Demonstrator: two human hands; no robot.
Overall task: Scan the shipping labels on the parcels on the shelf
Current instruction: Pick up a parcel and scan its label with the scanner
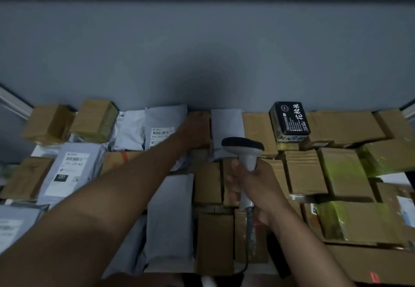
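Your right hand [251, 188] grips the scanner [243, 149]; your left hand [197, 131] rests on a back-row box [202, 118], grip unclear; no label shows there, so you risk a misread.

I see a dim shelf [258, 268] packed with parcels against a grey wall [202, 51]. The right hand [253, 188] grips the handle of a grey scanner [243, 149], head pointing toward the back row, cable trailing down toward the camera. The left hand [197, 131] reaches far back and rests on a brown box [202, 116] at the wall; whether its fingers curl I cannot tell. Just left of it stands a grey mailer [161, 127] with a barcode label. A black box [289, 118] with white characters sits at back right. Yellow-taped boxes [343, 170] fill the right side.
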